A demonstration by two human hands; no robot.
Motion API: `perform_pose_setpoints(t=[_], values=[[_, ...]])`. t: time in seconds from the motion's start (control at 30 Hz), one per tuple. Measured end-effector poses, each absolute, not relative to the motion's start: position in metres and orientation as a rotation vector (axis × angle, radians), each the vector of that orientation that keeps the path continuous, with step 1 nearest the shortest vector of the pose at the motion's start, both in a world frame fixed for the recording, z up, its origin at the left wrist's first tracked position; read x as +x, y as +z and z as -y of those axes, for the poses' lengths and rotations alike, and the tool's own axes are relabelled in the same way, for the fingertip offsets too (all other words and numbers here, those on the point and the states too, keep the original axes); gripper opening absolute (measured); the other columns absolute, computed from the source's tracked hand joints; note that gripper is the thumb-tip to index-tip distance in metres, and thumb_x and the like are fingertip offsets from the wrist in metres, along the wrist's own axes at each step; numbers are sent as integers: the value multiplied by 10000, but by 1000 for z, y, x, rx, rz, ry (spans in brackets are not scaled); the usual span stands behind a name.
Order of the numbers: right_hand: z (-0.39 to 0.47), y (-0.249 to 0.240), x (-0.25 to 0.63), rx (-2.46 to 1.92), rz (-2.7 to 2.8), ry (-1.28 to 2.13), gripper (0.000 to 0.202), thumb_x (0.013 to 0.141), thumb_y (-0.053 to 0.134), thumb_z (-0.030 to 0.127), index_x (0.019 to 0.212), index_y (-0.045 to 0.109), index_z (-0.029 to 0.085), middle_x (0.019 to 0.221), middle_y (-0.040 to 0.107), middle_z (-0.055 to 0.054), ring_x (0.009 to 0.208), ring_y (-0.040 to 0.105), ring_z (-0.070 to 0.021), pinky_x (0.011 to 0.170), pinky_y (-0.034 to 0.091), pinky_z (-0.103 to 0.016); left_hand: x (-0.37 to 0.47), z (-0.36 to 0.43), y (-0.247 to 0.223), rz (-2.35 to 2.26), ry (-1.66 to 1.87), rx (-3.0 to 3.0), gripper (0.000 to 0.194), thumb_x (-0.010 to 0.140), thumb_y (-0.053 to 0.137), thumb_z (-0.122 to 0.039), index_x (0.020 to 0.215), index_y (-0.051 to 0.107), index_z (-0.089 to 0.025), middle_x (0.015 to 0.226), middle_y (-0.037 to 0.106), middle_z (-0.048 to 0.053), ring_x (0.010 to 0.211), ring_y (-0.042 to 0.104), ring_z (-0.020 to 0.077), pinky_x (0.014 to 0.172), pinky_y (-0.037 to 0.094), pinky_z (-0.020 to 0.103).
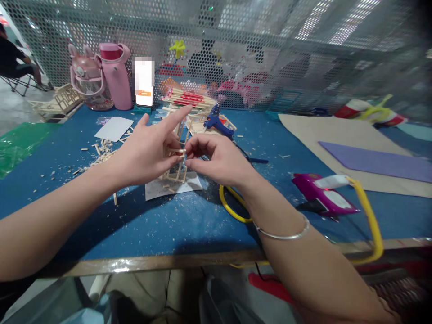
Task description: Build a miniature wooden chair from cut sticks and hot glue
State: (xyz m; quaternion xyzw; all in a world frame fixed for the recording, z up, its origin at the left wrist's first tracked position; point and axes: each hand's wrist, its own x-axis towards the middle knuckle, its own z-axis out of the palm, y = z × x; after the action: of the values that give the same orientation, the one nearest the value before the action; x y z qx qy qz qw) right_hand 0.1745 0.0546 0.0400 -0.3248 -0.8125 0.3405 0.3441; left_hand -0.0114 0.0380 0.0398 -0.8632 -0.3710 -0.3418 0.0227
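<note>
The small stick frame [185, 174] stands over a white sheet [155, 193] on the blue table [209, 238] before you, your left hand [148, 150] closed on its upper part. Your right hand's [221, 157] fingertips meet its corner — whether they grip, you can't tell. Beyond, left, stand a pink bottle [118, 85] and a clear-bodied bottle [97, 94] — contents indistinct.
</note>
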Motion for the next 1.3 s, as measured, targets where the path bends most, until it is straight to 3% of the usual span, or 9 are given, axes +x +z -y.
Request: perform_pose_setpoints(t=[0.17, 0.47, 0.83, 1.07, 1.3], values=[[-59, 35, 175, -834, 1987, 1062, 132, 704, 675, 251, 729, 596, 148, 651, 559, 20, 571, 466, -72, 543, 376, -234, -13, -39, 40, 1132, -1041, -2696, 721, 790, 602, -259, 1420, 253, -233, 757, 729, 14, 854, 690, 233, 1001, 348, 565], [-58, 35, 172, -850, 1967, 1053, 167, 685, 685, 273, 676, 573, 149, 604, 524, 35, 539, 432, -64, 506, 350, -221, -8, -36, 42, 1150, -1034, -2672, 654, 779, 573, -237, 1383, 323, -254, 761, 725, -12, 780, 697, 206, 983, 382, 526], [-57, 35, 173, -831, 2079, 737, 98, 711, 628, 206, 655, 561, 162, 582, 510, 44, 551, 415, -73, 531, 334, -229, -10, -43, 36, 1134, -1043, -2648, 702, 748, 611, -205, 1377, 313, -301, 778, 724, -29, 754, 695, 201, 987, 365, 557], [-58, 35, 173, -819, 2084, 764, 89, 709, 612, 191, 654, 549, 161, 571, 487, 52, 532, 390, -65, 512, 314, -222, -10, -43, 42, 1111, -999, -2703, 689, 746, 607, -204, 1377, 337, -261, 824, 723, 7, 735, 690, 193, 729, 524, 343], [-58, 36, 173, -819, 2095, 767, 95, 708, 615, 208, 656, 549, 163, 577, 493, 49, 538, 387, -69, 522, 316, -232, -9, -42, 42, 1109, -1008, -2710, 674, 731, 613, -185, 1355, 369, -255, 787, 715, 1, 710, 681, 189, 692, 523, 338]])
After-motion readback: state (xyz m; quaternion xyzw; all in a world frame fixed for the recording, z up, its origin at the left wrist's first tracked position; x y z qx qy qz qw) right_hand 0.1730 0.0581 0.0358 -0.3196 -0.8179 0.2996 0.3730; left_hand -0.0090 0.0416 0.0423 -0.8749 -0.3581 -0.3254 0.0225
